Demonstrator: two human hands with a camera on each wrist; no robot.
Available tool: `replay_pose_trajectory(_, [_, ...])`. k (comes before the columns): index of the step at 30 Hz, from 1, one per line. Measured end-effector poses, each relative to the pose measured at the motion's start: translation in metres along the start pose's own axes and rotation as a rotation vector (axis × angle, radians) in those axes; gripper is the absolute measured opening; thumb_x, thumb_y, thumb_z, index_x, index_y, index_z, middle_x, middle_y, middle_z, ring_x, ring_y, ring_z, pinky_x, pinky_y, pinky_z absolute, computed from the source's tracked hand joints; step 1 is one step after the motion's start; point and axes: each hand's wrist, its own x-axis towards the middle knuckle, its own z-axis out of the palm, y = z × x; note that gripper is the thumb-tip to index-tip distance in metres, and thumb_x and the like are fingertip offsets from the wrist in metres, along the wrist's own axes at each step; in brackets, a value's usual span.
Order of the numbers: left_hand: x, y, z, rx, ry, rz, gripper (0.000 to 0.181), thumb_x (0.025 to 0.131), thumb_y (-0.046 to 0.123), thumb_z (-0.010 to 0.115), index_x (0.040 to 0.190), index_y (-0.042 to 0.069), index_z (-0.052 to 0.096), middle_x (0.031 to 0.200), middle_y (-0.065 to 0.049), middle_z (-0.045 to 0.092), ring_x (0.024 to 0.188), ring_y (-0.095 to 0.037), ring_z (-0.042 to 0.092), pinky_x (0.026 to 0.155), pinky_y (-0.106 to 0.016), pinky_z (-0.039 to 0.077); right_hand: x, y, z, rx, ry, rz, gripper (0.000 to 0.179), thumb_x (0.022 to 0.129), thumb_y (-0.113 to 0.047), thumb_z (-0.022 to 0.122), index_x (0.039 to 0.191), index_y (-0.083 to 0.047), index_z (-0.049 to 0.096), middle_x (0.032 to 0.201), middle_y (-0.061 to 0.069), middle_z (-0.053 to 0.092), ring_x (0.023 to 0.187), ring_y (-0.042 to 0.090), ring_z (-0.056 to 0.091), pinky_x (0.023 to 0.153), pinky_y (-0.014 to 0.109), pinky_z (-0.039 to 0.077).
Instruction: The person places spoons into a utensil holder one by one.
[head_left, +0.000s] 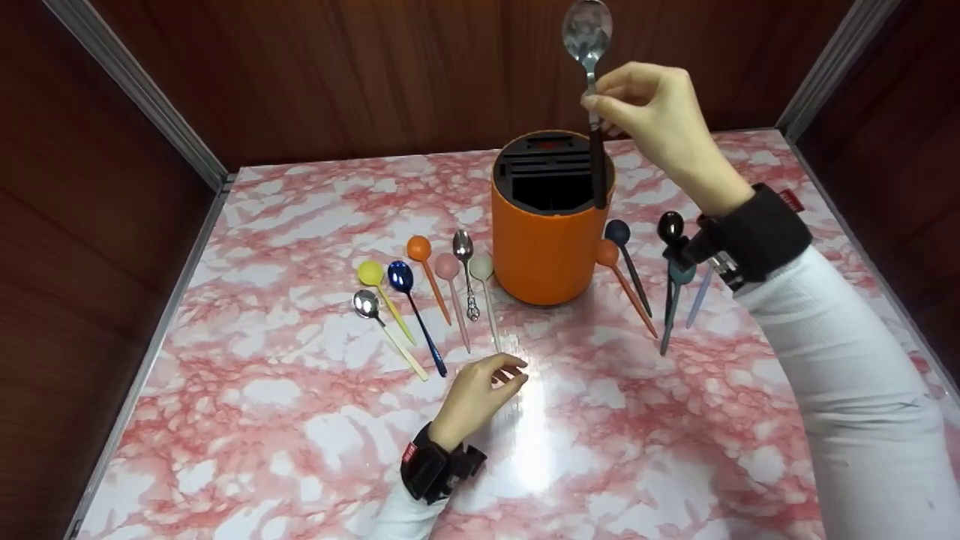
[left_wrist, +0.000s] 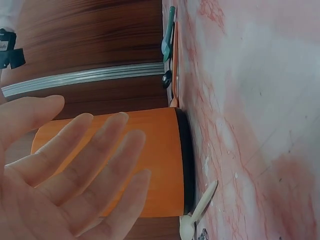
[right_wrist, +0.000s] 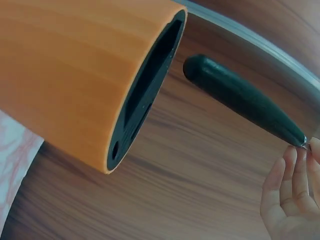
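My right hand (head_left: 660,112) pinches a metal spoon (head_left: 589,34) by its neck, bowl up and dark handle hanging down. In the head view the handle (head_left: 598,169) overlaps the right rim of an orange utensil holder (head_left: 544,255). The right wrist view shows the handle's tip (right_wrist: 197,67) outside the holder, apart from its black slotted top (right_wrist: 150,95). My left hand (head_left: 476,394) holds nothing, its fingers loosely bent, low over the table in front of the holder. Nearest to it lies a pale grey-green spoon (head_left: 484,281).
Left of the holder lie several spoons, among them yellow (head_left: 373,274), blue (head_left: 401,277), orange (head_left: 420,249) and pink (head_left: 448,268) ones. More lie to its right, including a red-orange spoon (head_left: 609,255), partly under my right wrist. Brown wood-grain panels (head_left: 337,75) enclose the marbled table (head_left: 285,450).
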Motion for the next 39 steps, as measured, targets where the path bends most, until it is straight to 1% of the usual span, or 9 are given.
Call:
replay_pose_trajectory(3, [0.0,0.0,0.0,-0.003,-0.003,-0.006,0.017,0.092,0.009,0.064,0.102,-0.004,0.068,0.091,-0.011,0.07,0.083,-0.025,0.066,0.074,-0.029,0.054,0.003,-0.003,0.004,0.003,0.002,-0.004,0.005,0.088,-0.001,0.068,0.091,0.003,0.07,0.07,-0.008,0.066,0.059,0.006,0.058,0.059,0.014,0.05])
replay_pose_trajectory(7, [0.0,0.0,0.001,-0.001,-0.006,-0.01,0.017,0.092,0.01,0.064,0.103,-0.003,0.068,0.091,-0.01,0.07,0.083,-0.025,0.066,0.074,-0.029,0.054,0.006,-0.006,0.009,0.031,0.0,0.002,0.002,0.088,-0.001,0.069,0.088,-0.001,0.071,0.072,-0.006,0.067,0.059,0.007,0.058,0.059,0.015,0.05])
replay_pose_trajectory(12, [-0.001,0.0,0.001,-0.005,-0.004,-0.006,0.017,0.092,0.009,0.064,0.103,-0.004,0.068,0.092,-0.011,0.07,0.083,-0.025,0.066,0.074,-0.029,0.054,0.007,-0.008,0.017,0.064,-0.015,0.001,0.003,0.088,-0.003,0.069,0.089,-0.004,0.072,0.078,0.0,0.07,0.062,0.009,0.059,0.062,0.016,0.051])
replay_pose_trajectory(16, [-0.002,-0.001,0.001,-0.009,0.0,0.001,0.017,0.092,0.008,0.064,0.103,-0.004,0.068,0.093,-0.011,0.07,0.083,-0.024,0.066,0.075,-0.03,0.055,0.007,-0.006,0.023,0.071,-0.031,-0.005,0.005,0.089,-0.004,0.069,0.091,-0.003,0.072,0.08,-0.001,0.07,0.063,0.01,0.06,0.062,0.017,0.052])
replay_pose_trajectory(23, [-0.002,0.0,0.001,-0.005,-0.003,-0.004,0.016,0.092,0.008,0.064,0.103,-0.004,0.068,0.094,-0.011,0.07,0.084,-0.023,0.066,0.075,-0.03,0.054,0.01,-0.005,0.034,0.123,-0.046,0.011,0.005,0.088,-0.001,0.068,0.088,-0.005,0.072,0.08,-0.001,0.07,0.063,0.009,0.06,0.062,0.017,0.052])
replay_pose_trajectory(28, [-0.003,0.0,0.001,0.003,-0.004,-0.014,0.016,0.092,0.008,0.064,0.103,-0.003,0.068,0.094,-0.011,0.07,0.084,-0.023,0.066,0.076,-0.031,0.055,0.01,-0.001,0.042,0.087,-0.063,-0.006,0.005,0.089,0.0,0.067,0.089,-0.002,0.071,0.079,-0.003,0.07,0.065,0.009,0.061,0.063,0.018,0.051])
replay_pose_trajectory(31, [-0.003,0.001,0.001,0.001,-0.002,-0.011,0.016,0.092,0.007,0.064,0.103,-0.003,0.068,0.094,-0.011,0.07,0.084,-0.023,0.066,0.076,-0.033,0.055,0.009,0.001,0.046,0.074,-0.079,-0.007,0.005,0.09,0.001,0.066,0.09,0.002,0.07,0.079,-0.003,0.069,0.066,0.01,0.062,0.063,0.018,0.051])
replay_pose_trajectory(36, [-0.003,0.001,0.001,0.003,0.003,-0.002,0.016,0.092,0.007,0.064,0.103,-0.004,0.068,0.094,-0.012,0.07,0.084,-0.024,0.066,0.075,-0.031,0.055,0.008,0.004,0.052,0.035,-0.099,0.004,0.009,0.09,0.0,0.065,0.094,0.007,0.068,0.083,0.002,0.071,0.067,0.008,0.062,0.065,0.019,0.052])
replay_pose_trajectory(39, [-0.003,0.001,0.001,0.006,0.004,0.0,0.016,0.092,0.007,0.064,0.103,-0.004,0.068,0.094,-0.012,0.07,0.084,-0.023,0.066,0.075,-0.029,0.054,0.008,0.007,0.054,0.019,-0.109,0.024,0.009,0.09,0.0,0.065,0.094,0.007,0.068,0.086,0.006,0.071,0.067,0.008,0.061,0.066,0.018,0.052])
